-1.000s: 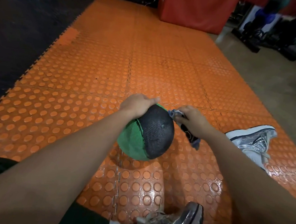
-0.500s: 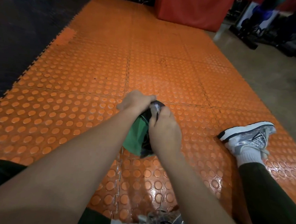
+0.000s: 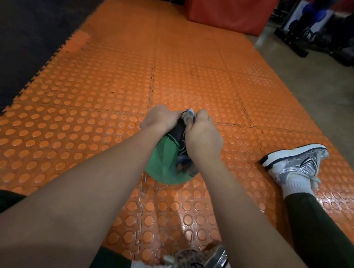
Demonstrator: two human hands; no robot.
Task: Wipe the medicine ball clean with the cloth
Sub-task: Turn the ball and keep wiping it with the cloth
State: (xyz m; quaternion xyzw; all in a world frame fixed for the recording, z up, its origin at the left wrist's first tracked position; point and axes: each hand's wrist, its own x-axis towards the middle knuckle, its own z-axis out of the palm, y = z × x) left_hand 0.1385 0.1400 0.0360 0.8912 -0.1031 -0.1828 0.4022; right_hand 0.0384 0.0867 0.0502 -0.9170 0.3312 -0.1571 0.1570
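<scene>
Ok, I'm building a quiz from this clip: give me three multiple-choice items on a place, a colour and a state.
1. The ball rests on: A) orange mat B) bench C) lap
2. The ball's visible lower part is: A) red B) green C) yellow
3. The right hand: A) lies flat on the floor B) grips the cloth C) hangs idle

Answers: 1 A, studded orange mat lies under it. 2 B, green shows below the hands. 3 B, its fingers curl round the cloth on the ball; the left hand holds the ball's top.

Medicine ball (image 3: 164, 162) mostly hidden behind both hands, cloth (image 3: 185, 122) largely bunched under the right hand (image 3: 204, 138), near shoe (image 3: 198, 263) cut by bottom edge, far-right equipment (image 3: 321, 24) blurred
</scene>
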